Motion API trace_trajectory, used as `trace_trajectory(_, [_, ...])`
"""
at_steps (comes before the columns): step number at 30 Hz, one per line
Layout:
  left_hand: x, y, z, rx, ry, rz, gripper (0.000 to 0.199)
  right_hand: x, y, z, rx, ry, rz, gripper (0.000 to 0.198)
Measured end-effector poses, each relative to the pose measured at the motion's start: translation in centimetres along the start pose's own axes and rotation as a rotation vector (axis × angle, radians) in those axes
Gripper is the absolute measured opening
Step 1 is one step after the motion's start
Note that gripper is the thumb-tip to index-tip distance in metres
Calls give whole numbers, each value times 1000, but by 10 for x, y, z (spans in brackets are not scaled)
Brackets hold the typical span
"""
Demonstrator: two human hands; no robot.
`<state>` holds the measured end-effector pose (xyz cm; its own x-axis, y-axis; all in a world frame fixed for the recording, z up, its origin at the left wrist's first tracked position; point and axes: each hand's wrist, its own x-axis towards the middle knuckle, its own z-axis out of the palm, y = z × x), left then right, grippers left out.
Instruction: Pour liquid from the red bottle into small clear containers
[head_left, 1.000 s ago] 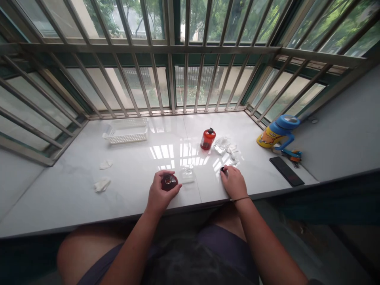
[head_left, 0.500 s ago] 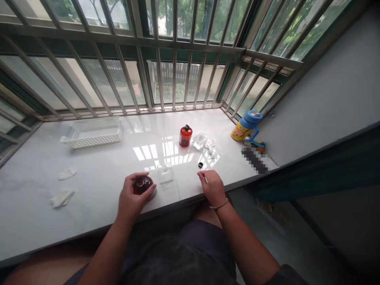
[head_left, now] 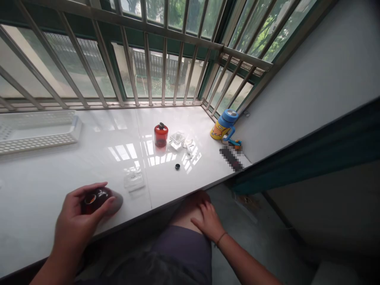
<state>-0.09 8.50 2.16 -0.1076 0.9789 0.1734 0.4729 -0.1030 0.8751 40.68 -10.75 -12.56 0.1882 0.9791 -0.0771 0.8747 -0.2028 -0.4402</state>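
At the counter's front left, my left hand (head_left: 77,213) is wrapped round a dark red bottle (head_left: 102,196) whose neck is uncapped. The bottle's base is partly blurred, so I cannot tell whether it touches the counter. My right hand (head_left: 208,219) lies on my bare knee below the counter edge, fingers apart and nothing in it. A small black cap (head_left: 177,166) is on the counter. Between the bottle and the cap sits a flat clear plastic case (head_left: 134,181). Farther back stands a second red bottle (head_left: 161,137) with a black cap on, some red liquid inside.
Clear plastic packaging (head_left: 177,141) and crumpled white scraps (head_left: 189,147) lie right of the capped bottle. A white basket (head_left: 38,138) sits at the back left. A blue and yellow cup (head_left: 222,126) and a blurred-out long object (head_left: 231,158) are near the right wall. Window bars (head_left: 164,71) close the back.
My right hand has come down from beside the black cap onto my knee, and its fingers have spread. The view has turned right. My left hand keeps its hold on the bottle.
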Motion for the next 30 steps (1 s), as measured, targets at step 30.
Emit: trace_trajectory(30, [-7,19,0,-36,-10,-114,58,143,114,-169,-374,558,178,66])
